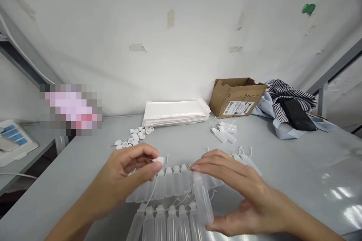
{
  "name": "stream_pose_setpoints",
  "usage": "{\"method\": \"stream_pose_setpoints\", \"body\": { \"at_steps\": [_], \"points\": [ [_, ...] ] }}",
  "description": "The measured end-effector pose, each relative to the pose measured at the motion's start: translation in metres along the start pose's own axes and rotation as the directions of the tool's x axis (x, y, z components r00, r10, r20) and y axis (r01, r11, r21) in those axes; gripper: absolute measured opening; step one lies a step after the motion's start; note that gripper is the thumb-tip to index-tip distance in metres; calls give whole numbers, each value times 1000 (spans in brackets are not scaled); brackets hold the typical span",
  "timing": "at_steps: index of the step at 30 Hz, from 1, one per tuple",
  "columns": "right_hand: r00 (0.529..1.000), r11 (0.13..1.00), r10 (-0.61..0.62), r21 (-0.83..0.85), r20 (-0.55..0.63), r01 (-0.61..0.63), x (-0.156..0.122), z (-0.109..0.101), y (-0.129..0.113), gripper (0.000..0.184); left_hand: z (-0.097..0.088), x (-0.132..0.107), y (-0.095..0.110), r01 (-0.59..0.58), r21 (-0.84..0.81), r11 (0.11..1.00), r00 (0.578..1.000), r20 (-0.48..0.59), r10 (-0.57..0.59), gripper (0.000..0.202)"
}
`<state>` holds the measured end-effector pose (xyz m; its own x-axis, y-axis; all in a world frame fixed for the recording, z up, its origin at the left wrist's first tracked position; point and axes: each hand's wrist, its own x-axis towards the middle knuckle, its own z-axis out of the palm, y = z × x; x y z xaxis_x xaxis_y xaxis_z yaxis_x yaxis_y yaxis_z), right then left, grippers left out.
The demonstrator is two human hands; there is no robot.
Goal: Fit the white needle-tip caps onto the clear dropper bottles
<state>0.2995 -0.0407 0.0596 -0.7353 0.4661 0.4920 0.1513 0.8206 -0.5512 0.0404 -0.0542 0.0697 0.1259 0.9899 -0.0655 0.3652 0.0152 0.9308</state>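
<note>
Between the thumb and fingers of my left hand (128,177) is a small white cap (158,160). My right hand (240,188) grips a translucent plastic squeeze bottle (203,199), fingers at its top and thumb at its base. The bottle leans slightly above two rows of similar bottles. Those in the back row (177,180) lie partly behind my hands; the front row (172,224) runs off the lower edge of the view. Loose white caps (135,135) are heaped beyond my left hand.
Small bottles with needle tips (224,131) lie near an open cardboard box (237,98). White padded envelopes (177,112) are stacked against the wall. A dark phone-like object (298,115) rests on striped cloth (288,92) at right. More bottles (249,162) lie behind my right hand.
</note>
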Motion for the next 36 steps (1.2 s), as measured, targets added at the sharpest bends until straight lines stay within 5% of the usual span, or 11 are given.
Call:
{"method": "stream_pose_setpoints", "body": {
  "at_steps": [5,9,18,36],
  "points": [
    [999,997,16,74,46,-19,-1,12,-1,68,21,2,-7,88,-219,972,958,285,-23,23],
    [996,995,21,91,82,-28,-1,17,-1,68,29,1,-9,159,-329,931,921,390,-20,25],
    [989,988,52,136,139,-71,-2,18,-2,67,30,4,-10,147,-347,926,930,369,-10,27],
    [995,951,93,295,22,-95,-5,20,-2,74,29,0,-7,236,-487,841,910,413,-17,25]
  ]
}}
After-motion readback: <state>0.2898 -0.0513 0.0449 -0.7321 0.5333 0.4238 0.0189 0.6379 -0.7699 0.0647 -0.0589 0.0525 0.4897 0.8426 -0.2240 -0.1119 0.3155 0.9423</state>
